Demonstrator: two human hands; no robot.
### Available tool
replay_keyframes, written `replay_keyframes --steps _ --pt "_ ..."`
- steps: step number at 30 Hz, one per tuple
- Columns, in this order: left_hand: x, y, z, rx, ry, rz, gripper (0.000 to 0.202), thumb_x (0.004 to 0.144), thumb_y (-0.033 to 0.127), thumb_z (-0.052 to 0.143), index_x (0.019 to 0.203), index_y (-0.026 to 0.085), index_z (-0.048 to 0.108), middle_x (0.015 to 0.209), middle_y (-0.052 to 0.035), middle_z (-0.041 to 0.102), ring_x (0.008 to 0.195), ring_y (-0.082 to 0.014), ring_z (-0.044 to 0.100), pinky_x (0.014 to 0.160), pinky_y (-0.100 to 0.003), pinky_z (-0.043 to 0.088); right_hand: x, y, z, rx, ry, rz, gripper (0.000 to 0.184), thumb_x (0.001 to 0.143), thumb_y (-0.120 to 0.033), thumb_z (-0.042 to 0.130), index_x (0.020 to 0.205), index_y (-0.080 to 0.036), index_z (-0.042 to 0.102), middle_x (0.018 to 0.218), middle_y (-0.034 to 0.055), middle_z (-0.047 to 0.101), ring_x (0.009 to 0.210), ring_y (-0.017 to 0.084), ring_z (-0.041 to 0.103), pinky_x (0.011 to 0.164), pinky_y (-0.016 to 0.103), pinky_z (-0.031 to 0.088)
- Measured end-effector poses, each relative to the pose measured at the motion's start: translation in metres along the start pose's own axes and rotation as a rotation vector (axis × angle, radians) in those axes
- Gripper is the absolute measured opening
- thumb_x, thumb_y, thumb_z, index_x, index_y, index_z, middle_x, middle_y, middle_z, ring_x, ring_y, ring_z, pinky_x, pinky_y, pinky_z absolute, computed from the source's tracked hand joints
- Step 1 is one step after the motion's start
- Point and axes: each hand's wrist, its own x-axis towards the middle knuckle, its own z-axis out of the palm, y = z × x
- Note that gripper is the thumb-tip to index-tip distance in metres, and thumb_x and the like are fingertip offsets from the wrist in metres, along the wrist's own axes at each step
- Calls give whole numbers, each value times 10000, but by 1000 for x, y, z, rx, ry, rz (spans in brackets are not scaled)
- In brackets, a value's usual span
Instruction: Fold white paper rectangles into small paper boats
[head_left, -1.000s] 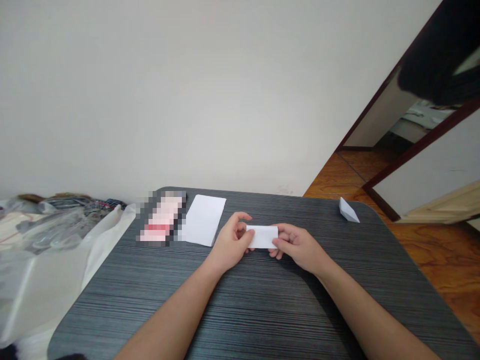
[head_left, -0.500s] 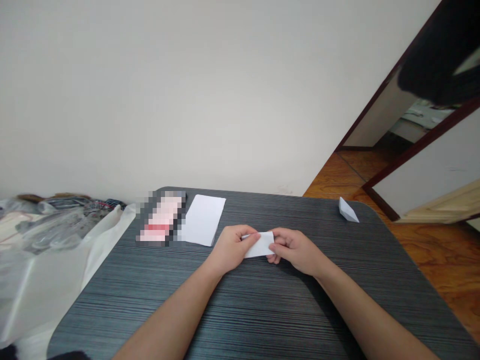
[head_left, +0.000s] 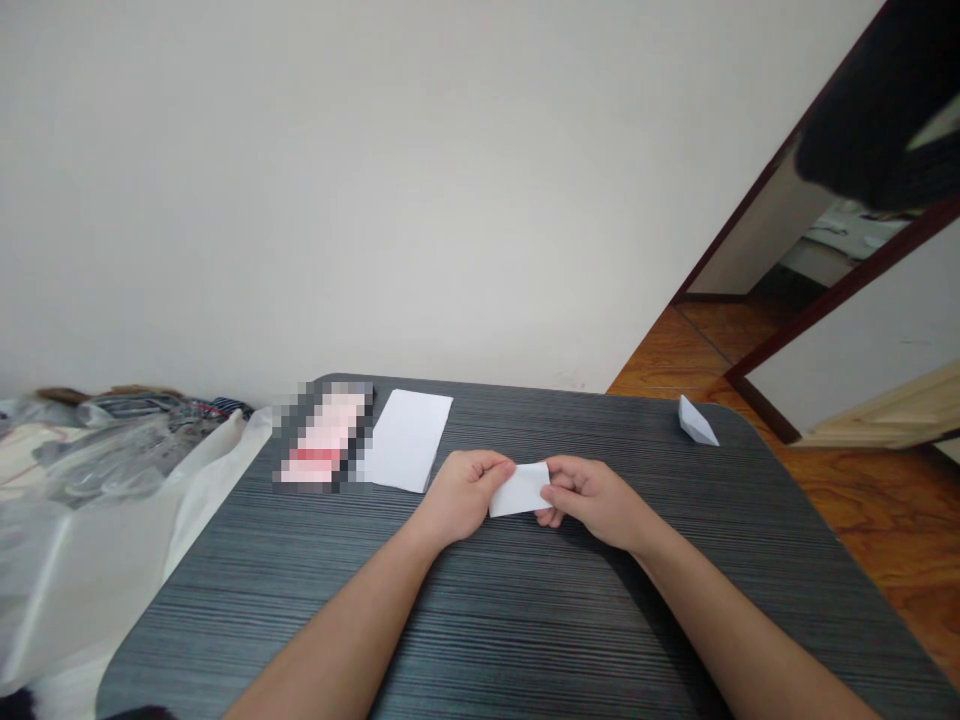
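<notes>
Our small folded piece of white paper is held over the dark striped tabletop. Our left hand pinches its left end with closed fingers, and our right hand grips its right end the same way. Beyond the paper lies a flat white sheet, with a blurred pink-and-dark object further left of it. Well to the paper's right sits an already folded, pointed paper shape; far to its left, plastic bags lie heaped.

Since earlier, the folded white paper has dropped lower and tilted, right end up, between the left hand and right hand.
</notes>
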Motion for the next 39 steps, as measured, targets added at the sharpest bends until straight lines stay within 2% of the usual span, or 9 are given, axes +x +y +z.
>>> replay_keyframes --steps 3,8,14,19,24,32,39 --pt "0 -1 1 -26 -7 -13 336 852 360 450 686 132 634 610 5 543 578 -99 447 519 -203 326 0 1 0 -3 -2 -1 163 856 -243 526 974 -143 575 715 46 690 621 147 643 613 275 528" --pt "-1 0 3 -75 -28 -43 315 823 399 502 839 147 691 705 -18 629 624 -118 504 537 -208 348 0 3 0 4 -8 2 189 853 -255 529 997 -142 575 717 45 691 623 152 646 616 283 531" --pt "-3 2 2 -27 -9 -30 318 833 361 487 755 136 698 660 -18 618 591 -105 482 515 -202 330 -1 -1 3 -4 -33 14 185 850 -249 531 1001 -148 569 711 39 683 613 151 642 616 287 526" --pt "-4 5 2 -18 -24 -21 314 833 354 482 781 140 706 683 -22 635 605 -111 494 515 -199 333 0 -4 5 -14 2 0 196 844 -262 542 1010 -159 553 693 20 653 596 141 621 582 261 496" --pt "-7 10 2 11 -72 13 319 835 347 473 790 137 709 707 -31 652 630 -123 519 523 -201 341 2 -5 6 -203 99 -42 141 838 -290 552 910 -173 584 609 -11 591 542 122 550 511 221 415" --pt "-8 15 1 32 -92 37 296 825 299 474 753 129 705 661 -21 626 611 -118 508 520 -196 333 2 -11 7 -375 143 -79 163 858 -307 516 796 -183 601 573 -12 579 519 119 511 485 218 356" --pt "-9 16 1 29 -90 30 295 823 296 472 749 129 703 657 -20 628 604 -118 511 512 -198 328 2 -9 7 -297 126 -33 149 856 -296 519 797 -181 592 572 -7 590 525 127 548 497 221 394"
